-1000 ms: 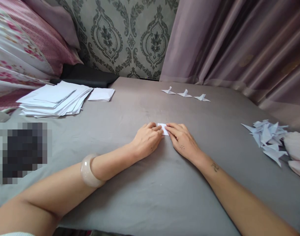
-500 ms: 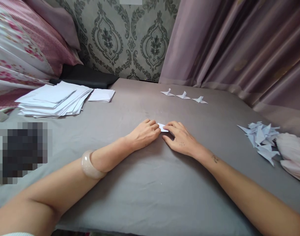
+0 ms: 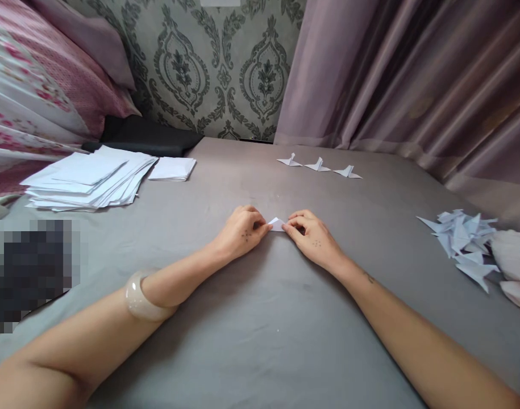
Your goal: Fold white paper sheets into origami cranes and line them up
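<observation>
A small folded piece of white paper (image 3: 277,224), triangular with its point facing away from me, sits between my two hands just over the grey sheet. My left hand (image 3: 244,232) pinches its left corner between thumb and fingers. On the other side, my right hand (image 3: 313,236) pinches the right corner the same way. The fingertips cover both ends of the paper, so only its middle shows.
Three folded paper birds (image 3: 317,165) stand in a row farther back. To the right lies a heap of folded paper birds (image 3: 464,233) beside pale cloth (image 3: 513,255). Large white sheets (image 3: 87,176) and a smaller paper stack (image 3: 172,168) lie at the left.
My left hand has shifted left and turned, opening a wider gap between the hands. More of the folded paper shows now, as a triangle. The view has shifted slightly.
</observation>
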`<state>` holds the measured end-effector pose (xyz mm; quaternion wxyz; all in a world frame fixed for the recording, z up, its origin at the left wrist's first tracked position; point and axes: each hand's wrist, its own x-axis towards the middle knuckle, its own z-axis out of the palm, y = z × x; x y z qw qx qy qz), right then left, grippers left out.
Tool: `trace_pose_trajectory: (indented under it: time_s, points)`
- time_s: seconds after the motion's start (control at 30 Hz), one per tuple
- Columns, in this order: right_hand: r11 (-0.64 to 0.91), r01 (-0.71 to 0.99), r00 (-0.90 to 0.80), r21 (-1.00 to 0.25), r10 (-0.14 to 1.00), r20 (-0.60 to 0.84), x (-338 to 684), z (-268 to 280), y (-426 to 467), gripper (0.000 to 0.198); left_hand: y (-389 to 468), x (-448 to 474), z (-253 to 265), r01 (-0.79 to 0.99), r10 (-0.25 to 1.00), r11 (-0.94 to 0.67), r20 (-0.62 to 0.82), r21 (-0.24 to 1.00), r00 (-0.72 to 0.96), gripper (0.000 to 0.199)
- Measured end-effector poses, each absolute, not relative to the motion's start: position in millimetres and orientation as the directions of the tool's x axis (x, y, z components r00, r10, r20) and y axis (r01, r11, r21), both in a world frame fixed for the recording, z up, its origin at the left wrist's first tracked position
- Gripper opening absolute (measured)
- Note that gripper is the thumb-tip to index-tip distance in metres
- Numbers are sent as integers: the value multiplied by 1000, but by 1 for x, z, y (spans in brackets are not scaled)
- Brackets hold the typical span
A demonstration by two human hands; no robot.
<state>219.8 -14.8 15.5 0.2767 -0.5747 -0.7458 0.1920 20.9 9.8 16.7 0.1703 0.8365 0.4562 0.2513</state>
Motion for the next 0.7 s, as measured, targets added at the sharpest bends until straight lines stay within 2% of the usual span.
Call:
trace_pose_trajectory:
  time_s: [0.1,0.4,0.7]
  points:
    - [176,721,-122,-670,984,127,220,17,-10,21,9,24,20,681,895,-437,208,587,395,23]
    - [153,714,-79,-683,987,139,217,14,-8,23,8,30,25,699,956,-279,120,658,269,18]
    - [123,724,-44,-679,990,133,213,16,-6,23,9,31,17,706,960,-270,125,655,251,17]
